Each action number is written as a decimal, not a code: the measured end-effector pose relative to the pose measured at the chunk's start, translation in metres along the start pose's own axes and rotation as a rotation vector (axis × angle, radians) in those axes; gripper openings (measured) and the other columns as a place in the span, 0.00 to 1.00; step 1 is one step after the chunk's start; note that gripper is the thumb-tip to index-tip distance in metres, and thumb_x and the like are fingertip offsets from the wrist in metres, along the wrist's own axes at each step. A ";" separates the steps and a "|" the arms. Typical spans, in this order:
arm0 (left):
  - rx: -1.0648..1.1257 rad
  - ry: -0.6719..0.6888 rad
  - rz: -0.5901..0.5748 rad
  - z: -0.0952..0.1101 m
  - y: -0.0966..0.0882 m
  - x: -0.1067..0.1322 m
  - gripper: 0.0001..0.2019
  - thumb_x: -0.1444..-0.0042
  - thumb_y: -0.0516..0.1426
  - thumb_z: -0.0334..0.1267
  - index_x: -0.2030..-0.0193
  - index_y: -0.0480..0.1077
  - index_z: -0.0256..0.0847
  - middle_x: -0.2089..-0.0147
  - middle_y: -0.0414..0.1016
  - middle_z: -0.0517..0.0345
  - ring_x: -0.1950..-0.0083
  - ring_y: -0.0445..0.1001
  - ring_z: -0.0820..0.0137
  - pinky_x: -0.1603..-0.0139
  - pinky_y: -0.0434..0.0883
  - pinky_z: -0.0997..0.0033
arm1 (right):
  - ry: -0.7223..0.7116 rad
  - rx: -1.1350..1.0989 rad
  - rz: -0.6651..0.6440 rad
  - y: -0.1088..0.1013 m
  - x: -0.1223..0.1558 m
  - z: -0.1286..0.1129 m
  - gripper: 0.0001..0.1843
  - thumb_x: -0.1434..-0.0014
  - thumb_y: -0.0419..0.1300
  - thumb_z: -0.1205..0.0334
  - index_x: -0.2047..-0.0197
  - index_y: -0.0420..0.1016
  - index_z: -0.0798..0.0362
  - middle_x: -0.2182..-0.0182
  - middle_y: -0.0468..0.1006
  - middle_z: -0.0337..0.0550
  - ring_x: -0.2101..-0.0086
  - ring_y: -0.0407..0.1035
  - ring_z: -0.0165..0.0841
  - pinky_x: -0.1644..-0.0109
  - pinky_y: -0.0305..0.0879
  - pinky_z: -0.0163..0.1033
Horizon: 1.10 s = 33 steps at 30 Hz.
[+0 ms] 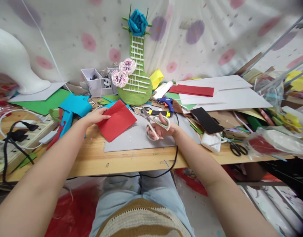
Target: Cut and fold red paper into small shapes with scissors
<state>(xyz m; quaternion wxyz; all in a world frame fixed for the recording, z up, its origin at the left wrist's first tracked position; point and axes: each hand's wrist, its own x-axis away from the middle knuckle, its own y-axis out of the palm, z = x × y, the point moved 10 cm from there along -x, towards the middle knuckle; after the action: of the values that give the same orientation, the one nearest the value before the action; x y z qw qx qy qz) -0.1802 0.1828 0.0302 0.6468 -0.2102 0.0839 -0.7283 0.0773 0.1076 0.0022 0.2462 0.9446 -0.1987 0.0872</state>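
Note:
My left hand [96, 116] grips the left edge of a red paper sheet [116, 123] that lies partly on a grey cutting mat [136, 138]. My right hand [158, 129] is closed through the white handles of a pair of scissors [151, 122], blades pointing up and left toward the red sheet, a little apart from it. Both hands rest over the wooden table [117, 159].
A green paper guitar [136, 79] with a blue flower stands behind the mat. A glue gun [167, 102], a black phone [206, 120], black scissors [237, 148], white boards [223, 95], blue and green paper [74, 104] and a power strip [30, 136] crowd the table.

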 end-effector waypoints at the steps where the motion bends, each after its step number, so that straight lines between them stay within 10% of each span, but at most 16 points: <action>1: 0.078 -0.030 -0.030 -0.006 0.000 0.003 0.23 0.67 0.68 0.42 0.61 0.72 0.41 0.58 0.78 0.52 0.56 0.76 0.57 0.56 0.74 0.61 | 0.017 -0.013 -0.040 0.001 0.000 0.004 0.46 0.47 0.30 0.26 0.58 0.66 0.60 0.74 0.68 0.46 0.74 0.69 0.35 0.84 0.57 0.31; 33: 0.384 -0.213 -0.057 -0.043 -0.007 0.015 0.26 0.65 0.69 0.41 0.55 0.72 0.43 0.63 0.80 0.61 0.60 0.78 0.63 0.60 0.75 0.70 | 0.043 -0.062 -0.276 0.033 -0.030 0.013 0.51 0.48 0.25 0.26 0.53 0.66 0.63 0.74 0.71 0.49 0.75 0.71 0.36 0.87 0.54 0.30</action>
<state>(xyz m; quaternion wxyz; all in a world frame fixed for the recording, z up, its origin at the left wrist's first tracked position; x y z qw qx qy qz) -0.2053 0.1624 -0.0026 0.6595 -0.1612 -0.1312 -0.7224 0.0376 0.0847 -0.0029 0.2890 0.9529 -0.0640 0.0664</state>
